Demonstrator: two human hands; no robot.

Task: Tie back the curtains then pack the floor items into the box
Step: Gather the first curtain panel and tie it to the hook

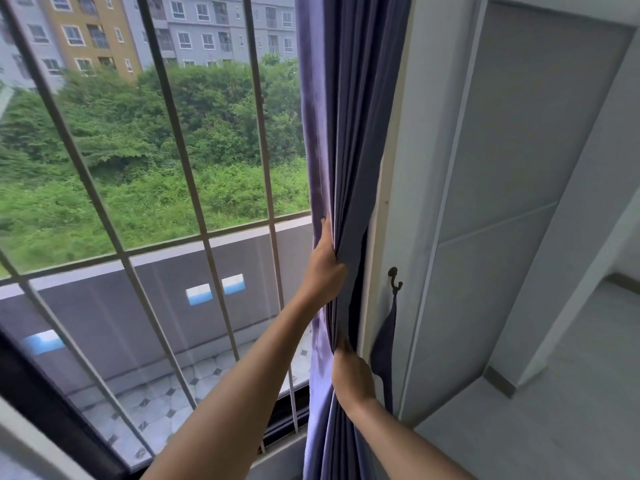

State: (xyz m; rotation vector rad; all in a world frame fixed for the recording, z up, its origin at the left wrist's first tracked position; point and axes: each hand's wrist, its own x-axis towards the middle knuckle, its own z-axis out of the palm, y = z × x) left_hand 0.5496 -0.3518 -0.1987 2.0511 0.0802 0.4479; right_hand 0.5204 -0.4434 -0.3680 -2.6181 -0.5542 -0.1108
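Observation:
A purple curtain (346, 116) hangs bunched in folds at the right side of the window. My left hand (325, 265) grips the gathered folds at mid height. Lower down, my right hand (351, 375) holds the same bundle from the right side. A dark purple tieback strap (384, 344) hangs from a small metal hook (395, 279) on the white wall just right of the curtain. Neither the box nor any floor items are in view.
The window (145, 168) has slanted metal bars, with a balcony wall and tiled floor behind it. A grey door panel (512, 168) stands right of the hook. Pale floor (561, 393) stretches at the lower right.

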